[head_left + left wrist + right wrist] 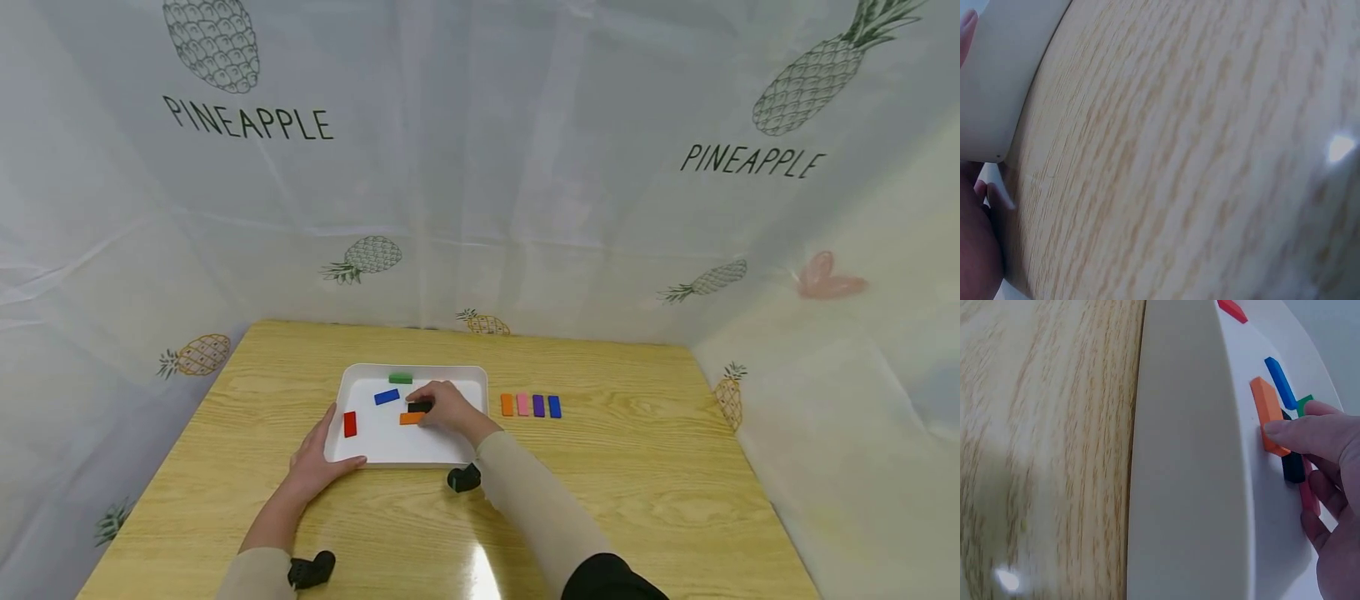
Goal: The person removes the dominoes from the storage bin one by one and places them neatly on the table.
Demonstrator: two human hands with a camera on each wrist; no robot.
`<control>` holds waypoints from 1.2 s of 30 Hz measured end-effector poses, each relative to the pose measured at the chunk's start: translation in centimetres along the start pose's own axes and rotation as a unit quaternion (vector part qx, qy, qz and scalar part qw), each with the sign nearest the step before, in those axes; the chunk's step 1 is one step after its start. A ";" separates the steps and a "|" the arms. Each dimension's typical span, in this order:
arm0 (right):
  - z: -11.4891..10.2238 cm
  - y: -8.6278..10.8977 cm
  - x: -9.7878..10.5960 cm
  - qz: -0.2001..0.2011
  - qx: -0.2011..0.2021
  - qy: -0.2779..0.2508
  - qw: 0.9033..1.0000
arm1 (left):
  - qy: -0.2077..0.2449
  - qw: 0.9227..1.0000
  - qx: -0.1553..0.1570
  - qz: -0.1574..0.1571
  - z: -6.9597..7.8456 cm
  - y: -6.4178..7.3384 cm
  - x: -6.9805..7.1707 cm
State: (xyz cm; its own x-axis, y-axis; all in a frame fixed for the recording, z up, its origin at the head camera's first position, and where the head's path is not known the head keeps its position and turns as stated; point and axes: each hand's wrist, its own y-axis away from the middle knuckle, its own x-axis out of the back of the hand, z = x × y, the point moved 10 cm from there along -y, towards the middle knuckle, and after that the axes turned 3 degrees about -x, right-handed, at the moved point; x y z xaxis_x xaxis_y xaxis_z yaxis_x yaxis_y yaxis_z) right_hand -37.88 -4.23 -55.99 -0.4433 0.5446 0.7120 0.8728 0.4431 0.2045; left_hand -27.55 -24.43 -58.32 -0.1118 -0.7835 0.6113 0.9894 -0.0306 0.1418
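Note:
A white tray [375, 451] stands on the table. My left hand [317, 457] is at its front left corner, thumb along the front rim and fingers along the left wall. Inside the tray, my right hand [447, 410] reaches over an orange block [1267, 412] and a black block [1294, 467] lying side by side. Its thumb touches the orange block in the right wrist view; the other fingers bend beyond the black one, near a pinkish-red block [1309, 490]. Whether they pinch anything is unclear. A blue block [387, 397], green block [401, 378] and red block [350, 424] also lie inside.
Right of the tray, an orange block [507, 405], a pink block [522, 405], a purple block [538, 406] and a blue block [555, 407] form a row on the wooden table [637, 467]. A pineapple-printed curtain [480, 167] hangs behind.

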 end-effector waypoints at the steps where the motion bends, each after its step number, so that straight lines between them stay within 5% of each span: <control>1: 0.0 0.1 0.0 -0.005 -0.001 -0.001 1.000 | -0.001 1.000 0.000 0.001 0.0 0.0 0.0; 9: -0.2 0.9 -0.4 -0.045 0.002 0.007 0.999 | -0.003 1.000 0.005 -0.001 0.1 0.0 0.0; 23: -1.2 2.7 -0.6 -0.114 0.065 0.143 0.981 | 0.000 1.000 0.005 -0.007 0.1 0.1 0.0; 36: -0.8 3.4 -0.1 -0.135 0.072 0.092 0.984 | 0.000 1.000 -0.003 0.000 0.2 0.2 0.0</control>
State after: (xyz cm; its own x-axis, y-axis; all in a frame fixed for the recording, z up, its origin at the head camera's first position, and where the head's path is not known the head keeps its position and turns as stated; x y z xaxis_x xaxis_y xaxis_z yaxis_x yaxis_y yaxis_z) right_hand -34.70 -3.37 -54.86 -0.5995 0.2609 0.7567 0.6845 0.6572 0.3157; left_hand -27.36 -24.27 -58.10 -0.1117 -0.7830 0.6119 0.9900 -0.0343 0.1369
